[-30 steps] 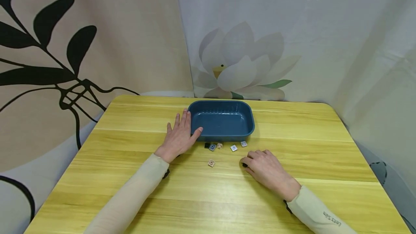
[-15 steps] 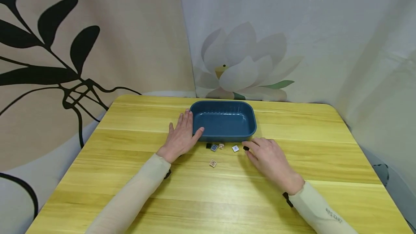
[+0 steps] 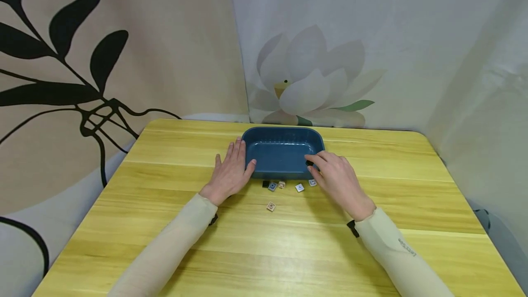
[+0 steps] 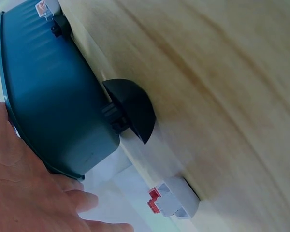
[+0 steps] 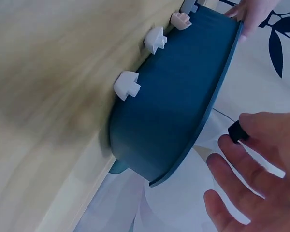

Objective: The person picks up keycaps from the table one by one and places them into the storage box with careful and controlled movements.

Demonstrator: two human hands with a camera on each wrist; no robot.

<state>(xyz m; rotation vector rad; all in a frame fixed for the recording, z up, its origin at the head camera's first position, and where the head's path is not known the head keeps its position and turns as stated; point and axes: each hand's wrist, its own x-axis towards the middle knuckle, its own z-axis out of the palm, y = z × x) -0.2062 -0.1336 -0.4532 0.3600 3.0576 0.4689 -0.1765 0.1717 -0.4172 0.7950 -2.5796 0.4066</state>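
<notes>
My right hand (image 3: 339, 180) pinches a small black keycap (image 5: 237, 131) between thumb and index finger. It is over the right front part of the blue basin (image 3: 284, 176), and the other fingers are loosely bent. My left hand (image 3: 228, 173) lies along the basin's left side, fingers straight, thumb at the front corner. Close to the basin's front wall are a black keycap (image 3: 266, 184), a blue-grey keycap (image 3: 272, 187), a pinkish keycap (image 3: 282, 184) and white keycaps (image 3: 299, 188). Another pale keycap (image 3: 270, 206) lies nearer to me.
A wooden table (image 3: 264, 251) bears everything, with the basin near its far edge. Behind it hangs a printed curtain (image 3: 313, 72) with a lotus. The basin floor (image 3: 276, 155) shows bare in the head view.
My right hand has carried the black keycap from the table, first past the white keycaps, then up and away from me over the basin's right front rim. The left hand stays at the basin.
</notes>
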